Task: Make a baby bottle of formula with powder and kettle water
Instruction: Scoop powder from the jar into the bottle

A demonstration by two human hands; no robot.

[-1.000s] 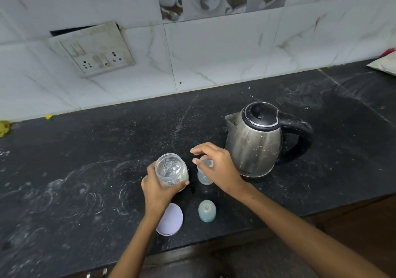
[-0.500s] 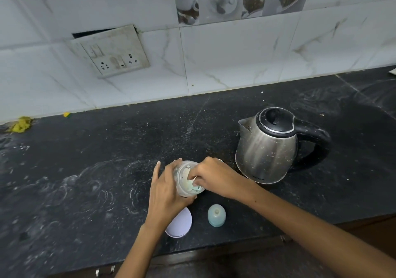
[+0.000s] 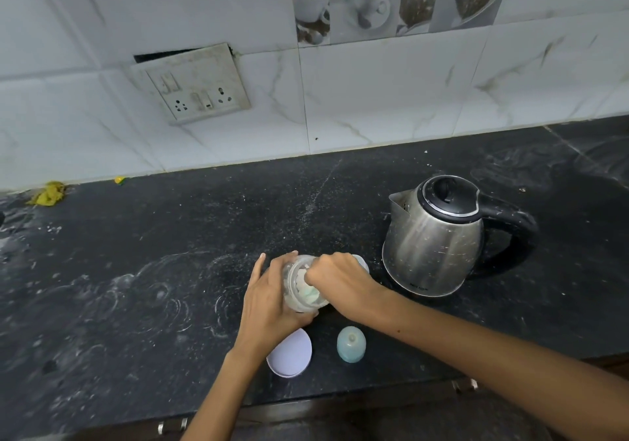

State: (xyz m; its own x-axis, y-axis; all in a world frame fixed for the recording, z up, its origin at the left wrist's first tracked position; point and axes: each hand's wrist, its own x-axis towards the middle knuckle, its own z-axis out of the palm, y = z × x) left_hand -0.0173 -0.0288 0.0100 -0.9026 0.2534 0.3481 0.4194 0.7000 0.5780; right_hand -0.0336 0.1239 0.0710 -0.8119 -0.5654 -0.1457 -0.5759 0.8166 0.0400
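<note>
Counter [image 3: 136,270]: black stone, dusted with white streaks and powder specks; it carries everything you are working with.
Wall tiles [image 3: 391,93]: white marble pattern along the counter's back edge, with a loose socket plate [image 3: 195,83] set crooked left of centre.
Kettle [image 3: 439,236]: steel body, black lid and handle, upright on the right half of the counter, spout toward your hands.
Left hand [image 3: 272,301]: your fingers are wrapped round the clear jar, holding it tipped with its mouth toward the right.
Right hand [image 3: 340,280]: curled at the jar's mouth, fingertips inside; what they pinch cannot be told.
Jar [image 3: 299,287]: clear, pale powder inside, held just left of the kettle, toward the counter's front edge.
Jar lid [image 3: 292,355]: white disc, flat by the front edge, partly under your left wrist.
Bottle cap [image 3: 351,343]: pale blue dome, just right of the lid.
Yellow scrap [image 3: 47,195]: at the back edge, far left.
</note>
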